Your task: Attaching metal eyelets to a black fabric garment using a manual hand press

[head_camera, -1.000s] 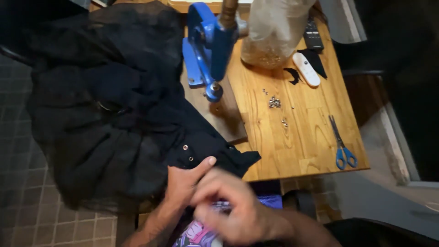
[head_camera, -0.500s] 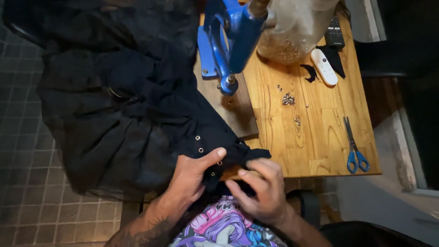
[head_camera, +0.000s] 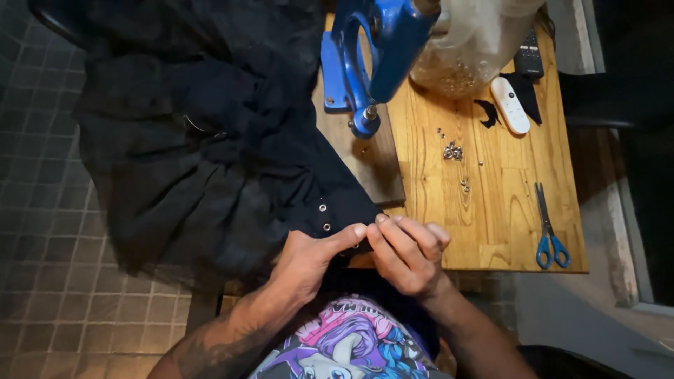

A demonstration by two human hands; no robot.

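Nearest, left hand and right hand meeting, fingers of both pinching the eyelet-studded edge of the black garment at the counter front rim. Beyond, loose eyelets, blue-handled scissors. Farther, blue hand press, clear bag, white remote.

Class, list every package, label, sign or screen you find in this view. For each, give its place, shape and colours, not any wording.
Plastic bag: far end of the wooden table, right of the blue press; clear, bulging, with small metal pieces inside.
Printed shirt: bottom edge, below both hands; cartoon picture in purple, pink and blue.
No signs or screens show.
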